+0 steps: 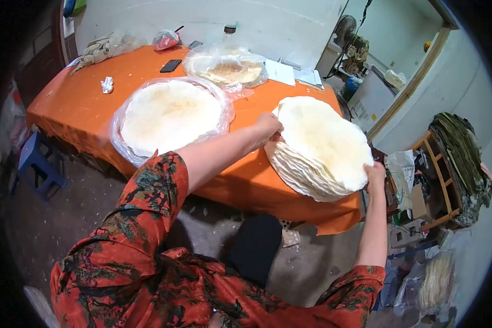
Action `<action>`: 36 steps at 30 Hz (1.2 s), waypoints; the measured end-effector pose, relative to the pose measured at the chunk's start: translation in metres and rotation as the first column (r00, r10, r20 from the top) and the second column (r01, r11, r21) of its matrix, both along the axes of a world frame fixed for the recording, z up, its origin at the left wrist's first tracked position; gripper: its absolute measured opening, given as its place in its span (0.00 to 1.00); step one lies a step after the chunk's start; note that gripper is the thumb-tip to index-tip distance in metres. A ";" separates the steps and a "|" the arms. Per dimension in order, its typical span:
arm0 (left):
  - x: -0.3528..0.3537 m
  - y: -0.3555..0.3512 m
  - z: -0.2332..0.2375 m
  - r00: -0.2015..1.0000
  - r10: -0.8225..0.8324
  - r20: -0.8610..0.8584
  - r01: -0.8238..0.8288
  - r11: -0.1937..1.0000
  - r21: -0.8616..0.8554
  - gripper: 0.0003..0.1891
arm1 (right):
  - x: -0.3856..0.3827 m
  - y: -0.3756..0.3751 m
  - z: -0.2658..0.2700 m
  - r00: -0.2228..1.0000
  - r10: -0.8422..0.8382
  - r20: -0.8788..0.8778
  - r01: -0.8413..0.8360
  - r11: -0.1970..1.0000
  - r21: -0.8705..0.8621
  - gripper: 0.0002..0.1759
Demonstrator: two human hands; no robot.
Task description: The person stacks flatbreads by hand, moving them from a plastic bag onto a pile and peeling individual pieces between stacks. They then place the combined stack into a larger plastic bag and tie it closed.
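Observation:
A tall stack of thin, pale round flatbreads [298, 169] stands at the right end of the orange-covered table. On top lies one broad flatbread [325, 136], lightly browned in the middle. My left hand [269, 127] pinches its left edge, with the fingertips partly hidden. At the opposite, lower right edge, my right hand [375, 176] grips the rim between thumb and fingers. Left of the stack, another pile of round flatbreads [169, 117] sits in an opened clear plastic bag [224, 109].
Farther back are a plastic-wrapped pile of flatbreads [232, 71], a phone [170, 66], papers [280, 72] and a small red bag [166, 39]. Crumpled tissue [107, 85] lies on the orange tablecloth [65, 104]. A blue stool [40, 164] stands at left, a wooden rack [440, 175] at right.

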State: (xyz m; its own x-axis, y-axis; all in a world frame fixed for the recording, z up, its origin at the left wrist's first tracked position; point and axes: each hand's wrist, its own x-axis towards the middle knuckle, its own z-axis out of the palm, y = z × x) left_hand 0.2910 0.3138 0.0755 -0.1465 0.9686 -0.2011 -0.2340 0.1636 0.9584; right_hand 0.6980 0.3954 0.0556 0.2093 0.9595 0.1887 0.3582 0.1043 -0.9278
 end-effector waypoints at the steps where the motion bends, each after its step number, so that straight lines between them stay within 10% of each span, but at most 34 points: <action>1: 0.001 -0.005 -0.002 1.000 0.004 -0.013 -0.004 0.999 0.047 0.06 | 0.001 -0.004 -0.007 1.000 0.001 -0.004 -0.001 1.000 -0.004 0.16; 10: -0.004 -0.005 -0.001 0.993 0.067 -0.092 -0.056 0.992 0.115 0.08 | -0.011 -0.015 -0.014 1.000 0.027 0.008 -0.027 0.993 0.119 0.17; 15: 0.004 -0.017 -0.004 0.901 0.222 -0.372 -0.143 0.963 0.230 0.15 | -0.041 -0.065 0.020 0.791 -0.251 0.558 0.144 0.963 0.229 0.28; 17: 0.004 -0.031 0.000 0.311 0.770 -0.557 0.051 0.572 0.819 0.22 | -0.054 -0.089 0.039 0.720 -0.328 0.612 0.151 0.934 0.324 0.28; 20: -0.008 -0.041 -0.017 0.279 0.689 -0.669 0.478 0.504 0.719 0.19 | -0.078 -0.118 0.043 0.808 -0.149 0.571 -0.111 0.912 0.395 0.26; 22: -0.012 -0.061 -0.014 0.197 0.159 -0.967 0.690 0.678 0.252 0.25 | -0.111 -0.149 0.042 0.641 -0.125 0.758 -0.340 0.838 0.426 0.26; 27: -0.027 -0.089 -0.037 0.361 0.190 -0.913 0.573 0.727 0.378 0.30 | -0.144 -0.174 0.016 0.441 0.151 0.885 -0.417 0.907 0.053 0.27; 30: -0.068 -0.130 -0.041 0.377 0.265 -0.887 0.495 0.752 0.435 0.30 | -0.139 -0.174 0.009 0.430 -0.109 0.896 -0.450 0.834 0.318 0.27; 34: -0.195 -0.185 -0.050 0.138 0.657 -0.741 0.105 0.734 0.671 0.25 | -0.166 -0.207 0.017 0.534 -0.225 0.815 -0.497 0.696 0.518 0.27; 36: -0.269 -0.215 -0.057 -0.152 0.603 -0.783 -0.084 0.781 0.618 0.27 | -0.194 -0.227 0.016 0.668 0.075 0.741 -0.601 0.642 0.477 0.25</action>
State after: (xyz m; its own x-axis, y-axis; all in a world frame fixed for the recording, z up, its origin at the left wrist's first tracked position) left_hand 0.0219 0.0983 0.0185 -0.2574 0.6363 0.7272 0.9656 0.1404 0.2190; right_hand 0.5043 0.1687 0.0711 -0.5196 0.4875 0.7017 0.5846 0.8018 -0.1242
